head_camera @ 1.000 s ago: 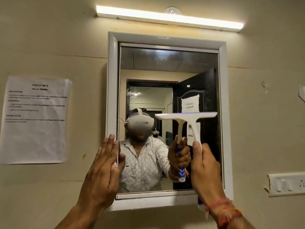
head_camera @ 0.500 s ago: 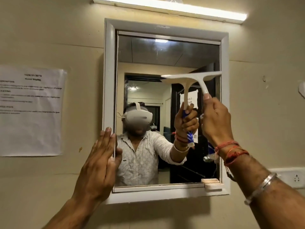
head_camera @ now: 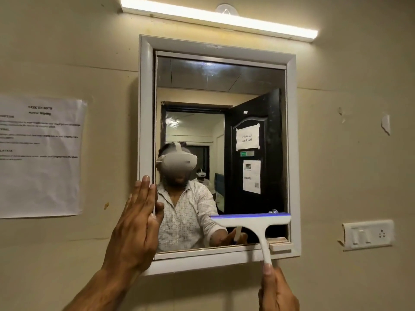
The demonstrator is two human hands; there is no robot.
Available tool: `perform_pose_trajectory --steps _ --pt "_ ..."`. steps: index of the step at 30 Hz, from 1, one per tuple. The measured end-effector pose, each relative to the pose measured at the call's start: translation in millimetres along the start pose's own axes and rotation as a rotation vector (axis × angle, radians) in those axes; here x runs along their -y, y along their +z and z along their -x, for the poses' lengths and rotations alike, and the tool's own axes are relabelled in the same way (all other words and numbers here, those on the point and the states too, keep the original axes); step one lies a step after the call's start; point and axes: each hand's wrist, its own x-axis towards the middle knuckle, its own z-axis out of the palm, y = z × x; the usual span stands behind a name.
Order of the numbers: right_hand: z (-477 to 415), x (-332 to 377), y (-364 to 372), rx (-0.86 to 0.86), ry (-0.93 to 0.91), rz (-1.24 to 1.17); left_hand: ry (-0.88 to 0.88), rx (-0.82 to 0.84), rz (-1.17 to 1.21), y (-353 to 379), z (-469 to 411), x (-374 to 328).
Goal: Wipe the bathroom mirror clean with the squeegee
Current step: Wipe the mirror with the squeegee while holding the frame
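The mirror (head_camera: 224, 86) hangs on the wall in a white frame (head_camera: 145, 108). My right hand (head_camera: 277, 290) grips the handle of a white squeegee (head_camera: 258, 223) with a blue blade edge. The blade lies level against the lower right of the glass, just above the bottom rail. My left hand (head_camera: 137, 227) is flat with fingers together, pressed on the frame's lower left side. Faint smears show on the upper glass.
A lit tube light (head_camera: 220, 19) runs above the mirror. A printed paper sheet (head_camera: 40, 156) is taped to the wall on the left. A white switch plate (head_camera: 368, 234) sits on the wall at right. A small ledge (head_camera: 280, 244) sticks out at the frame's bottom right.
My right hand has pulled the squeegee down the right side of the glass, from the upper part to near the bottom rail. My left hand stays on the frame.
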Motion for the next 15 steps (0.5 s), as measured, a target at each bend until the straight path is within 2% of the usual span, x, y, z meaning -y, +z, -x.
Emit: perform_pose_trajectory --steps 5,8,11,15 --pt "20.0 -17.5 -9.6 -0.045 0.040 0.118 -0.021 0.027 -0.006 -0.5 1.4 -0.2" --pt "32.5 -6.1 -21.7 0.019 0.011 0.145 -0.050 0.063 -0.026 -3.1 3.9 -6.0" --pt "27.4 28.3 -34.0 0.158 -0.051 0.030 -0.068 0.114 -0.065 -9.2 11.7 -20.2" --pt "-6.5 86.0 -36.0 0.238 -0.172 -0.203 -0.111 0.123 -0.149 -17.9 30.8 -39.5"
